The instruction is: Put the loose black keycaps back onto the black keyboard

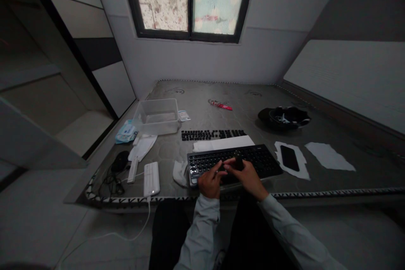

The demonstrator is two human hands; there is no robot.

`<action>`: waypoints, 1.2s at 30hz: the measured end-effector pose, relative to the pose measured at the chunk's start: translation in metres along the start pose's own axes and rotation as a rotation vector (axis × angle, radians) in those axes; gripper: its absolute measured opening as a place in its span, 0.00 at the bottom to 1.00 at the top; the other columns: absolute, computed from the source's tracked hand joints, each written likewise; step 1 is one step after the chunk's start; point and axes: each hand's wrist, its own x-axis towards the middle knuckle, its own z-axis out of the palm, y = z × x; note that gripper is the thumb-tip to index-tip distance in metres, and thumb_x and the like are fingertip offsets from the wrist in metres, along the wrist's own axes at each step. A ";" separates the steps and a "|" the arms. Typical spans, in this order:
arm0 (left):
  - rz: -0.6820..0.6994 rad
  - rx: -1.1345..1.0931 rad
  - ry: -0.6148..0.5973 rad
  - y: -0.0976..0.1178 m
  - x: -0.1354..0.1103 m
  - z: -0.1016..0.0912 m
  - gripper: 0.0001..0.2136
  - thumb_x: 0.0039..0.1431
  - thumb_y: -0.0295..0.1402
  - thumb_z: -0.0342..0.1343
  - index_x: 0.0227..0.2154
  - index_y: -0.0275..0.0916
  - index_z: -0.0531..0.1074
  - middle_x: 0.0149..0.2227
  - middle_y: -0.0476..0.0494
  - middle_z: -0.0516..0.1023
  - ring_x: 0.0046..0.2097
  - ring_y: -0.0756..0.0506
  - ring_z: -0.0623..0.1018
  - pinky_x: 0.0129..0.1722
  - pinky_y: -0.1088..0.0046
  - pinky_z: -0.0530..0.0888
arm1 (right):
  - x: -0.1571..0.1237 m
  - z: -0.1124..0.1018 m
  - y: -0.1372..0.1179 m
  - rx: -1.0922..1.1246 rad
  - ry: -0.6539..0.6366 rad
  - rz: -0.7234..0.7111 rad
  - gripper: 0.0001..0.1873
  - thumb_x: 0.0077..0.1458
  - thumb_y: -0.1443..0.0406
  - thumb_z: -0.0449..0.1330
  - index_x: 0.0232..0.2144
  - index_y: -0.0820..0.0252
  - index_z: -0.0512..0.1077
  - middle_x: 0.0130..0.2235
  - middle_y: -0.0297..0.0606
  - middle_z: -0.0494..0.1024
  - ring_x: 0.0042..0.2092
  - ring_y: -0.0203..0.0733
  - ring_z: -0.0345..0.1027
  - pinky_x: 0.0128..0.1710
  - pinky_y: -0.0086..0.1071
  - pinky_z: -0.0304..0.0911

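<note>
A black keyboard (262, 160) lies near the front edge of a grey mattress-like surface (221, 114). Both my hands are over its middle. My left hand (209, 180) is curled, its fingers pinched on the keys or on a thin tool that I cannot make out. My right hand (245, 175) is closed round a small dark object (238, 162) held just above the keys. Behind the keyboard lie a white sheet (224, 143) and a row of loose black keycaps (211, 134).
A clear plastic tub (156, 116) stands at the back left, with blue packets (125, 133) beside it. A white power bank (151, 178), cable and black mouse (120, 161) lie at the left. A phone (289, 158) on paper, a black cap (283, 117) and a red item (220, 104) lie further right.
</note>
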 end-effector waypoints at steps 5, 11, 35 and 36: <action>0.020 0.052 0.110 0.008 0.003 -0.005 0.16 0.52 0.49 0.59 0.35 0.43 0.78 0.29 0.49 0.81 0.22 0.52 0.75 0.29 0.76 0.74 | 0.000 -0.001 -0.004 -0.010 -0.052 0.026 0.17 0.47 0.52 0.64 0.35 0.58 0.77 0.37 0.40 0.80 0.41 0.46 0.73 0.45 0.38 0.65; -0.010 0.100 0.132 0.017 0.004 -0.009 0.17 0.48 0.50 0.61 0.32 0.41 0.77 0.26 0.49 0.80 0.22 0.52 0.74 0.28 0.76 0.73 | -0.001 -0.003 -0.007 -0.085 -0.068 0.041 0.19 0.48 0.50 0.62 0.34 0.59 0.78 0.36 0.41 0.81 0.41 0.48 0.73 0.46 0.40 0.65; 0.290 0.227 0.158 0.014 0.014 -0.009 0.08 0.57 0.38 0.59 0.27 0.40 0.73 0.27 0.52 0.80 0.28 0.53 0.79 0.28 0.78 0.70 | 0.039 -0.017 -0.006 -0.167 -0.441 0.123 0.14 0.43 0.57 0.68 0.30 0.61 0.76 0.31 0.36 0.79 0.35 0.42 0.71 0.38 0.34 0.64; 0.271 0.218 0.151 0.012 0.016 -0.009 0.09 0.56 0.39 0.59 0.27 0.40 0.73 0.26 0.51 0.80 0.28 0.53 0.79 0.29 0.79 0.70 | 0.042 -0.017 -0.005 -0.164 -0.453 0.121 0.14 0.43 0.57 0.68 0.29 0.61 0.76 0.31 0.36 0.79 0.35 0.42 0.71 0.38 0.34 0.64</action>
